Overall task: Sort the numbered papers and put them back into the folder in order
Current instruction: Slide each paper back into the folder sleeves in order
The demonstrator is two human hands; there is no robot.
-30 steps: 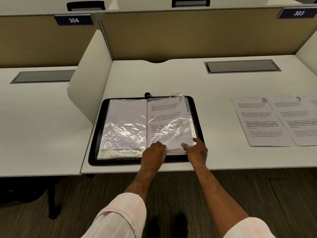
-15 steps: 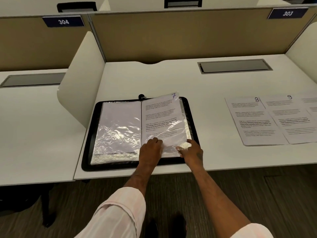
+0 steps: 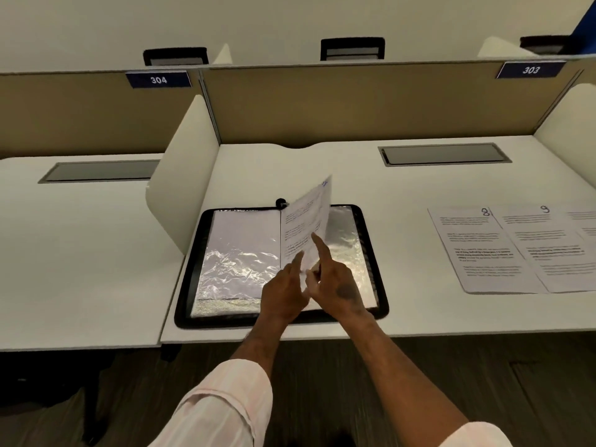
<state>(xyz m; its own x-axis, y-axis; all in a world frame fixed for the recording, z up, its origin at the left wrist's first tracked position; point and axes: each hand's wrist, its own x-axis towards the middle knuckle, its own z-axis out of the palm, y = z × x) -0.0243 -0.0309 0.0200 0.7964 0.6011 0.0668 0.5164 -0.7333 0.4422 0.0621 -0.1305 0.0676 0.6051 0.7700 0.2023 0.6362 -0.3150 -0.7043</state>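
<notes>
Since the sleeved page (image 3: 307,217) looks light, limp and slick, take its edge between the hands: left hand (image 3: 283,296) touches it straight-fingered; right hand (image 3: 337,287) props it by forefinger, pinch unclear.

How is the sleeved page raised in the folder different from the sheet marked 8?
The sleeved page tilts up over the folder; the sheet marked 8 lies flat on the desk. The sleeved page is in shiny plastic; the sheet marked 8 is bare. The left hand and right hand meet the sleeved page; no hand touches the sheet marked 8. Both carry printed text.
</notes>
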